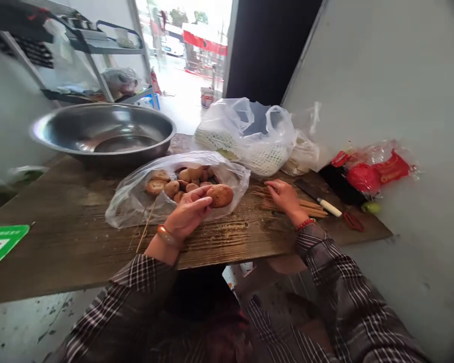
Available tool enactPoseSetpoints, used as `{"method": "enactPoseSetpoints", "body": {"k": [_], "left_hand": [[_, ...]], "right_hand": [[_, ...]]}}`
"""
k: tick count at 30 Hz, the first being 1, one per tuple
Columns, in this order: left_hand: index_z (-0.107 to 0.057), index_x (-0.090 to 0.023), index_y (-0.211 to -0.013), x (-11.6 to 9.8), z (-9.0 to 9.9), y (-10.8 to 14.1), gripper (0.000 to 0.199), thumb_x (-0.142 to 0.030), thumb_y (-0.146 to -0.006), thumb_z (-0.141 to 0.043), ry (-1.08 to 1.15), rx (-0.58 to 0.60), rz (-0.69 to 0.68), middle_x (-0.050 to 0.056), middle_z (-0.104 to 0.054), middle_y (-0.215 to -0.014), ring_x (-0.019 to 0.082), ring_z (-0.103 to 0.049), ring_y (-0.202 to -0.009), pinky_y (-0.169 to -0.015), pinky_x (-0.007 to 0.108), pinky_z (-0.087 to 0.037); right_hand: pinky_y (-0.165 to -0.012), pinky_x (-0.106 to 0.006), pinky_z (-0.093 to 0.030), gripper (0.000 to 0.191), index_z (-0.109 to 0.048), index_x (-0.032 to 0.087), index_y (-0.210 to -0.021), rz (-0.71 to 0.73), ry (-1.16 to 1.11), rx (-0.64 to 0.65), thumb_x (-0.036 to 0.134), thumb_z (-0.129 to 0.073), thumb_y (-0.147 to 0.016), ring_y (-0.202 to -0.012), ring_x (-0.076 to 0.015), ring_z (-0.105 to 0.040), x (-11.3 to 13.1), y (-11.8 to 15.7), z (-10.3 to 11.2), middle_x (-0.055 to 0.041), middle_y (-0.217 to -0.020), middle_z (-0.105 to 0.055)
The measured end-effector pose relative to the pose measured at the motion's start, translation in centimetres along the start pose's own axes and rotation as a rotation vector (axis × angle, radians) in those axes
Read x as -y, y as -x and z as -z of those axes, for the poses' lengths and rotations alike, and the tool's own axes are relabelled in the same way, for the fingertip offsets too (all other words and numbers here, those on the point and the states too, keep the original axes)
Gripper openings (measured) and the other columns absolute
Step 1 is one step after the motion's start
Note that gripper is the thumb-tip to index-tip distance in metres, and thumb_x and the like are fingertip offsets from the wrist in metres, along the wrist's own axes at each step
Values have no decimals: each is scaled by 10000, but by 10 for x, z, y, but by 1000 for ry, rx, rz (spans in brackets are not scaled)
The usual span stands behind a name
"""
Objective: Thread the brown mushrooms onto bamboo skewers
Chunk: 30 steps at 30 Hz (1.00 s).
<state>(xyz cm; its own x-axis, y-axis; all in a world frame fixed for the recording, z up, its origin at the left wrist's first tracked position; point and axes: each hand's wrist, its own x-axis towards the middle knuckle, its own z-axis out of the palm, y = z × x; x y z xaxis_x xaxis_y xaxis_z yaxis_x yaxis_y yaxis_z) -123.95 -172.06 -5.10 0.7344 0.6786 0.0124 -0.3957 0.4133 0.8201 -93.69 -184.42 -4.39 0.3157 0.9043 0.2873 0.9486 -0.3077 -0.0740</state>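
My left hand (189, 212) pinches a brown mushroom (220, 196) between thumb and fingers, its rounded cap turned up. Right below lies an open clear plastic bag (123, 201) with several more mushrooms (171, 189) inside. Over a bundle of thin bamboo skewers (312, 207) on the table is my right hand (285, 195), its thumb and fingers closed together. Whether a skewer is between those fingertips, I cannot make out. Two thin skewers (146, 227) lean at the bag's front left, beside my left wrist.
A large steel basin (136, 151) stands at the back left of the wooden table (71, 237). White plastic bags (245, 136) with netted contents are behind. A cleaver (317, 197), red packaging (378, 174) and a green sign (7, 244) lie at the sides.
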Motion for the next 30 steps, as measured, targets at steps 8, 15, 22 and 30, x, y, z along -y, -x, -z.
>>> {"method": "enactPoseSetpoints", "body": {"k": [8,15,22,30], "left_hand": [[-766,-162,-1117,2,5,7,449,-263,-696,-887,121,74,-113,83,-744,-1163,207,-672,-1037,-864,274,-522],[-738,-200,-1144,7,7,6,407,-239,-751,-839,216,146,-133,89,-723,-1226,219,-682,-1044,-839,309,-558],[-672,-192,-1109,6,8,8,356,-205,-780,-808,358,144,-136,91,-687,-1250,236,-719,-1005,-850,386,-599],[-672,-170,-1173,3,8,7,347,-223,-841,-760,367,71,-121,106,-700,-1235,219,-733,-979,-826,342,-611]], "right_hand": [[-799,-334,-482,289,-796,107,-1008,109,275,194,185,-518,-987,-987,-286,-699,32,-43,-27,-196,-1050,-778],[-762,-333,-444,272,-753,94,-1066,126,448,202,178,-504,-999,-978,-274,-682,33,-41,-30,-214,-1097,-749],[-843,-347,-425,284,-701,112,-1066,239,460,62,216,-439,-1030,-971,-251,-662,31,-27,-20,-175,-1093,-734],[-898,-426,-480,202,-578,178,-974,230,16,-633,275,-406,-1013,-1011,-276,-656,16,-22,36,-162,-1021,-694]]}}
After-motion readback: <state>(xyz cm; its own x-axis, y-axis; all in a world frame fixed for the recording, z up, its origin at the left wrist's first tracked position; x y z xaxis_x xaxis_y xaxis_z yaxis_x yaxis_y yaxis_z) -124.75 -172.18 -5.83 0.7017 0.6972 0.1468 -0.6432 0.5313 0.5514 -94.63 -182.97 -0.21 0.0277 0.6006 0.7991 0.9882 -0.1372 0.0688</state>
